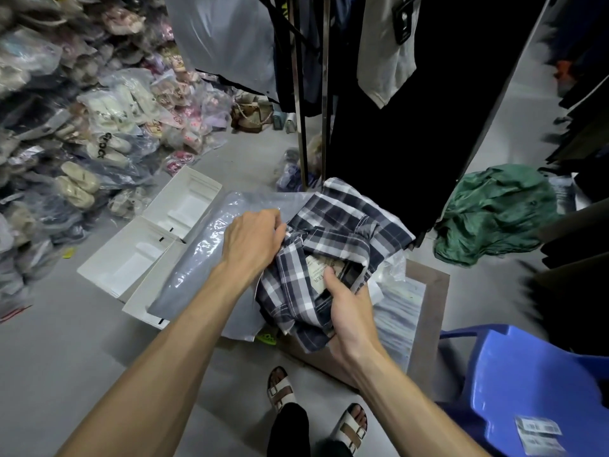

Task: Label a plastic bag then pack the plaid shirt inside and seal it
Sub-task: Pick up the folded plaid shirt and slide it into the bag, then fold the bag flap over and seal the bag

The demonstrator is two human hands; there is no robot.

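A navy, grey and white plaid shirt (342,232) lies bunched in the middle, partly folded, with a beige paper tag showing inside it. My left hand (253,239) grips the shirt's left edge. My right hand (349,308) holds its lower right side, thumb by the tag. Under and to the left of the shirt lies a grey plastic bag (197,258), flat and shiny. A printed label sheet (538,435) rests on the blue stool at the lower right.
Open white boxes (148,245) sit left of the bag. Bagged shoes (82,143) pile up at the left. A clothes rack with dark garments (395,110) stands behind. A green garment (494,212) lies right, a blue plastic stool (534,384) lower right. My sandalled feet (316,407) stand below.
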